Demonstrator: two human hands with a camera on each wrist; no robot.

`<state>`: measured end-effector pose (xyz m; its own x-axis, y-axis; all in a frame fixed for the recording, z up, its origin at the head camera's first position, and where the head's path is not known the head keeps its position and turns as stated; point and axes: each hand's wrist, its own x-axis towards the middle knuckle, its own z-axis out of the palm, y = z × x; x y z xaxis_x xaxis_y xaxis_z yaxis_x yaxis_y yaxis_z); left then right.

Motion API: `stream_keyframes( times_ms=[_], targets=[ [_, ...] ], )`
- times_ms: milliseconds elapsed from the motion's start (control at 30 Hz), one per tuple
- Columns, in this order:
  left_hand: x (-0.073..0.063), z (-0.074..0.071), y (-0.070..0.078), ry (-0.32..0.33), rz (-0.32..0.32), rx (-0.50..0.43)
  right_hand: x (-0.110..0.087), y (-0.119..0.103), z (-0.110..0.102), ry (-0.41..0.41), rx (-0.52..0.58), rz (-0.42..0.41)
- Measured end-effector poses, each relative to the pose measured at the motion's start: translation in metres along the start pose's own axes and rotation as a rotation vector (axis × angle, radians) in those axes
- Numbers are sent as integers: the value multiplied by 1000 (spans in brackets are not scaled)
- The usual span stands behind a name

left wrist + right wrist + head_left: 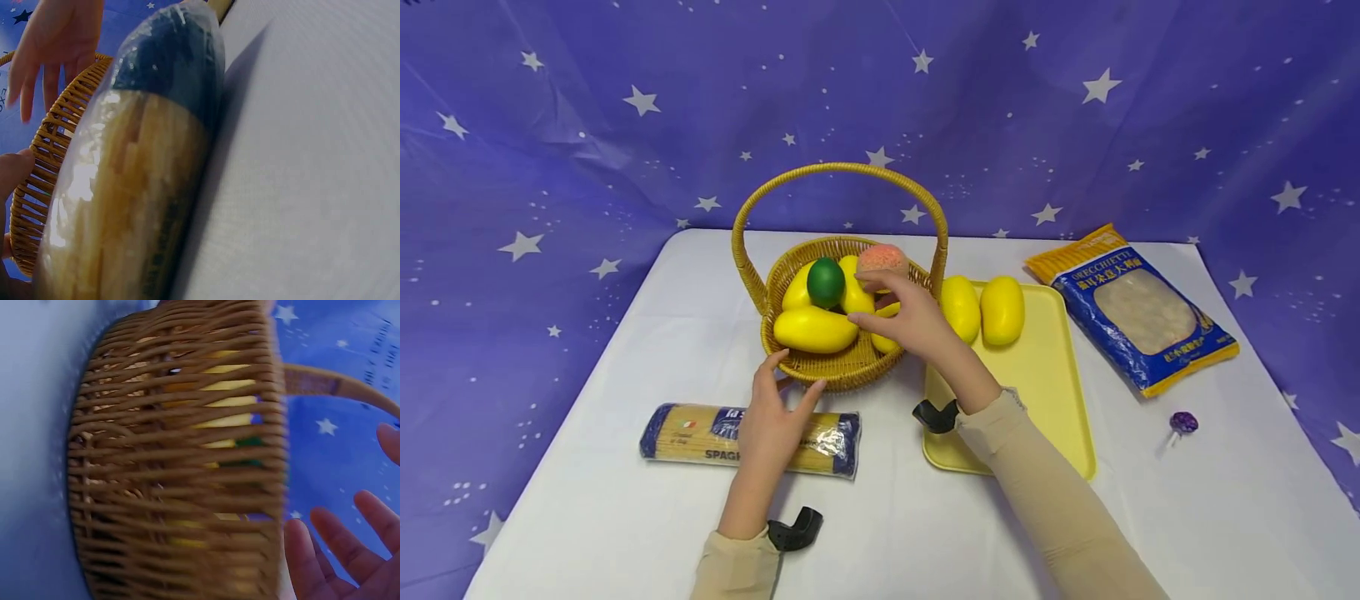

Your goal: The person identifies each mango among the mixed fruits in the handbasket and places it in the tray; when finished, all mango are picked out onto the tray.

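The wicker basket [850, 379], toward the far middle of the white table [880, 533], looks light and slightly springy, so its rim [273, 456] or arched handle [842, 167] should suit a hold; the smooth yellow mangoes [815, 330] inside may slip unless cupped. Your left hand [772, 425] spreads wide at the near rim; your right hand [917, 317], fingers parted and holding nothing, hangs over the right side.

At the head view's three o'clock, the bag [1138, 312] reads "ORECCHIETTE" above Chinese characters. Toward half past seven, the spaghetti pack [696, 433] shows "SPAG".
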<state>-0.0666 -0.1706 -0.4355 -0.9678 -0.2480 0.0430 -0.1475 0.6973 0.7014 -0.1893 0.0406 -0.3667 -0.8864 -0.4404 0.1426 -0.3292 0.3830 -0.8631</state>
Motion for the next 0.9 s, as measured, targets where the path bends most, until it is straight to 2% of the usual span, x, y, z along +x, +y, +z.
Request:
stream_keyframes(
  times_ms=[167, 400, 900],
  targets=[
    [-1, 1, 0, 6, 12, 10, 13, 3, 14, -67, -79, -36],
    [-1, 1, 0, 24, 28, 17, 20, 4, 26, -121, -160, -29],
    [-1, 0, 2, 25, 24, 26, 28, 5, 42, -164, -423, -96]
  ],
)
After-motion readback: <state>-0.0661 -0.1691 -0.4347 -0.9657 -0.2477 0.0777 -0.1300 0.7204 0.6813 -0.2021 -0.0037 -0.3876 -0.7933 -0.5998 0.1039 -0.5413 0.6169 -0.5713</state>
